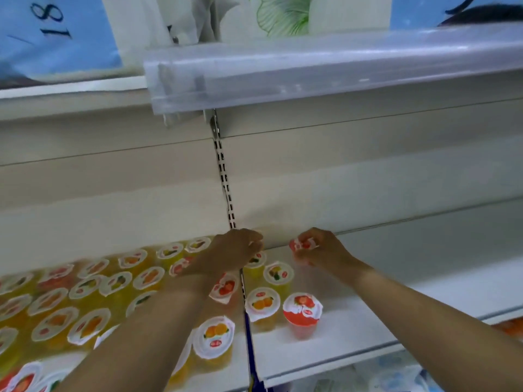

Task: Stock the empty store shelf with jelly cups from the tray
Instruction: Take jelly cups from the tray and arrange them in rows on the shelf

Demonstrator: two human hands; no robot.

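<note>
right hand (322,251) is pinching a red cup (302,244) way at the back of the shelf (368,315), bare space right below it, while the left hand (236,250) curls over a yellow cup (254,260) just beside, grip hidden so can't tell

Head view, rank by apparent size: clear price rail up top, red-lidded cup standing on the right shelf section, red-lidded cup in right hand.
1. clear price rail, by far the largest.
2. standing red-lidded cup.
3. held red-lidded cup in the right hand, partly covered and farther away, so the true difference is unsure.
</note>
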